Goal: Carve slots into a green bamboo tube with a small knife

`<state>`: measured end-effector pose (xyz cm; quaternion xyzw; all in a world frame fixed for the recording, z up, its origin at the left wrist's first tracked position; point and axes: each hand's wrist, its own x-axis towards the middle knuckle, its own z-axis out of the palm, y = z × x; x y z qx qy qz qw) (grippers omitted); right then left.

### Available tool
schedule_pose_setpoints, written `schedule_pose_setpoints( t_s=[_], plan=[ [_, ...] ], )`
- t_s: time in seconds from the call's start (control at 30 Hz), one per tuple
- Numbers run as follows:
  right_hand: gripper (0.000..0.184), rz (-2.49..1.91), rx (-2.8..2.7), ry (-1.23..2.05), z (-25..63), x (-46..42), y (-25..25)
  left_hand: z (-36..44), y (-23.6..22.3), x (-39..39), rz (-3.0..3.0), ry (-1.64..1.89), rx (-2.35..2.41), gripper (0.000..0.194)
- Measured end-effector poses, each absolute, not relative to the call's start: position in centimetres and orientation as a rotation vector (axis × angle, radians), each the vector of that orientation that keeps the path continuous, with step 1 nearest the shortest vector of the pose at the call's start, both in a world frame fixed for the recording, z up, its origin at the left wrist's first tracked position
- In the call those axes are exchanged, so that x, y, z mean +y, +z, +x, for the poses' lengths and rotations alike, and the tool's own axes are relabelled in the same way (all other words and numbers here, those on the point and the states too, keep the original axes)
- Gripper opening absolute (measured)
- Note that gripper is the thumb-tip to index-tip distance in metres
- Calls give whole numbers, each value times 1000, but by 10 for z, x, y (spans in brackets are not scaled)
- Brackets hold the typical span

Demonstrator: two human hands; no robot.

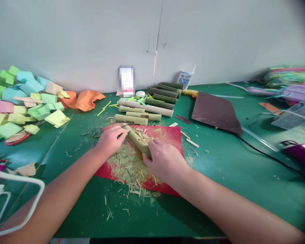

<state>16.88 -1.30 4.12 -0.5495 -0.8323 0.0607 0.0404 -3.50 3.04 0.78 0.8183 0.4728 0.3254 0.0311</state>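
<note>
A pale green bamboo tube (137, 141) with an opening cut in its side lies aslant over a red sheet (171, 135). My right hand (165, 157) is wrapped round its nearer end. At the far end, my left hand (113, 139) is closed in a pinch beside the tube; a bit of something dark shows between its fingers, too small to name. Shavings and pale dust (132, 169) cover much of the sheet beneath both hands.
Several bamboo pieces (146, 107) lie in rows behind the sheet. A dark brown board (213, 112) with a black cord (266, 149) lies to the right. Folded coloured paper pieces (27, 88) are heaped at left. A phone (127, 81) leans on the wall.
</note>
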Motion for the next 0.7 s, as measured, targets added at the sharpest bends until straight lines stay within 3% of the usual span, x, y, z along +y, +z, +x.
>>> schedule_pose_setpoints(
  t_s=[0.7],
  plan=[
    [19,-1661,-2529,163,169,-12,37,-31,5,29,2605,909,1384,23]
  ],
)
